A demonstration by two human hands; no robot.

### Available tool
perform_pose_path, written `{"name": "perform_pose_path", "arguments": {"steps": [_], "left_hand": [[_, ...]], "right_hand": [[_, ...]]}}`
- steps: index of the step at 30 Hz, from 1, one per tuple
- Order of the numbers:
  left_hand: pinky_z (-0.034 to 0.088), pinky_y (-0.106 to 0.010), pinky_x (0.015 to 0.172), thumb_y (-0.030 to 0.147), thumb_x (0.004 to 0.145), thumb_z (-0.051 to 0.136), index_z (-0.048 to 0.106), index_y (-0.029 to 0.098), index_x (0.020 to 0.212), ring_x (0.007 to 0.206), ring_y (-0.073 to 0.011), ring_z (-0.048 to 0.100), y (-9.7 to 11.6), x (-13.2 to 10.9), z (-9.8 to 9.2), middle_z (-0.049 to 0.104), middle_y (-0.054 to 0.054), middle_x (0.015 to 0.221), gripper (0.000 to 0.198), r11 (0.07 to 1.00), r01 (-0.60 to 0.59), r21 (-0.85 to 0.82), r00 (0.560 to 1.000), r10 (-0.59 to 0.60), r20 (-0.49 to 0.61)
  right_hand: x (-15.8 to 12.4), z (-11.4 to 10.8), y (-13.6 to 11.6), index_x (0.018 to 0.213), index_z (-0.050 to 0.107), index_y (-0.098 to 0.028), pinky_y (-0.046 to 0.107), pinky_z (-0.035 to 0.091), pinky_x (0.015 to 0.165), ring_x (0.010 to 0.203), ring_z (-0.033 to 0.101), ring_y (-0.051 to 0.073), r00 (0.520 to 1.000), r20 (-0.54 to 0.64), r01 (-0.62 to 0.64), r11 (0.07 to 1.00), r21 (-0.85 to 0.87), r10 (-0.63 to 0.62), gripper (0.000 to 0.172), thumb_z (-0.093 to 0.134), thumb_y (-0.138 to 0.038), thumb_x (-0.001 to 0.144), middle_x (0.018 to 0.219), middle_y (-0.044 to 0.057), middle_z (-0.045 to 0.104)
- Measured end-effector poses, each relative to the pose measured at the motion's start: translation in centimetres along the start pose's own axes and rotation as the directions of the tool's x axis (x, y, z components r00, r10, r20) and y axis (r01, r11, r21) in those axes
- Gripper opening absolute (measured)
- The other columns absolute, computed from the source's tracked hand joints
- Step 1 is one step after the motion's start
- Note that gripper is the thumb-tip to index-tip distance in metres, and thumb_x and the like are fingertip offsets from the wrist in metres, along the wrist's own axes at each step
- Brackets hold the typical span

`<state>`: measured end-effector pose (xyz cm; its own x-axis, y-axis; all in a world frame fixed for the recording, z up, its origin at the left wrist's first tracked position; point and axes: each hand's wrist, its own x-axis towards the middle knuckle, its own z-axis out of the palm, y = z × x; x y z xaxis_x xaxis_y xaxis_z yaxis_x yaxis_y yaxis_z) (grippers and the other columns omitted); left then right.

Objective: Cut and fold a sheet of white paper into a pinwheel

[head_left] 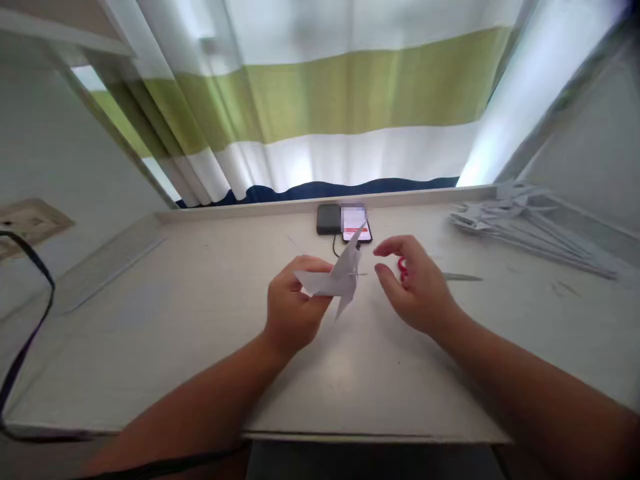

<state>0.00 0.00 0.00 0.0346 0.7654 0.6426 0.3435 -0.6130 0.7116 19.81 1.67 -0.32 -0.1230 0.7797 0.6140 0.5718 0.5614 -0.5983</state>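
My left hand (295, 307) is closed around a white paper pinwheel (343, 270), whose pointed blades stick out to the right of the fingers. A thin spike pokes out from the pinwheel's centre toward my right hand (417, 287). That hand hovers just to the right, thumb and fingers apart, with nothing between them. Behind it lie scissors with red handles (401, 265) and a grey blade (463, 277); the hand covers part of them, and I cannot tell whether it touches them.
A phone (363, 233) with its screen lit lies beside a dark box-shaped device (328, 219) at the back of the white table (210, 333). At the right is a pile of folded white paper pieces with long sticks (540, 233). A clear ruler-like strip (117, 277) lies at left.
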Motion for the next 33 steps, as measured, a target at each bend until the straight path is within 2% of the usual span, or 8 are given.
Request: {"name": "perform_pose_path", "arguments": {"steps": [3,7,16,22,33], "left_hand": [[0.047,-0.026,0.067,0.008,0.070,0.073,0.071,0.017,0.084,0.075,-0.0137,0.062,0.6,-0.2,-0.5,0.068,-0.001,0.081,0.016,0.999,-0.016,0.028,1.000,0.016,-0.003],[0.044,-0.025,0.064,0.010,0.072,0.074,0.071,0.019,0.084,0.074,-0.0127,0.061,0.9,-0.3,-0.6,0.068,0.001,0.078,0.015,0.995,-0.046,0.088,0.999,0.045,0.011],[0.045,-0.027,0.064,0.015,0.078,0.070,0.070,0.018,0.086,0.075,-0.0132,0.059,0.8,-0.3,-0.5,0.067,-0.001,0.079,0.009,0.985,-0.124,0.122,0.990,0.115,0.076],[0.049,-0.027,0.067,0.012,0.078,0.070,0.070,0.018,0.087,0.075,-0.0132,0.060,1.1,-0.2,-0.6,0.067,-0.002,0.079,0.011,0.980,-0.171,0.105,0.983,0.163,0.080],[0.052,-0.032,0.070,0.008,0.075,0.072,0.072,0.020,0.090,0.077,-0.0153,0.062,1.1,-0.3,-0.6,0.069,-0.003,0.082,0.019,0.979,-0.203,0.010,0.977,0.202,0.069]], "right_hand": [[-0.2,-0.6,-1.0,0.091,0.056,-0.019,0.031,0.047,0.072,0.079,0.055,0.016,0.993,0.019,0.117,0.992,0.056,-0.118,0.011,0.059,-0.016,0.082,0.086,0.002,0.059],[-0.3,-0.7,-1.7,0.093,0.059,-0.018,0.032,0.048,0.070,0.078,0.057,0.017,0.967,0.077,0.232,0.965,0.124,-0.242,0.013,0.063,-0.017,0.081,0.083,0.004,0.061],[-0.3,-0.2,-1.8,0.086,0.062,-0.017,0.036,0.047,0.071,0.079,0.057,0.019,0.963,0.119,0.223,0.961,0.166,-0.244,0.007,0.059,-0.012,0.083,0.082,0.005,0.062],[-0.3,-0.4,-1.9,0.087,0.064,-0.017,0.036,0.048,0.071,0.080,0.059,0.019,0.958,0.063,0.264,0.944,0.198,-0.281,0.011,0.060,-0.008,0.081,0.085,0.006,0.063],[-0.1,-0.9,-2.1,0.086,0.065,-0.016,0.036,0.047,0.070,0.078,0.059,0.019,0.926,-0.005,0.374,0.919,0.124,-0.377,0.012,0.063,-0.007,0.079,0.083,0.007,0.065]]}}
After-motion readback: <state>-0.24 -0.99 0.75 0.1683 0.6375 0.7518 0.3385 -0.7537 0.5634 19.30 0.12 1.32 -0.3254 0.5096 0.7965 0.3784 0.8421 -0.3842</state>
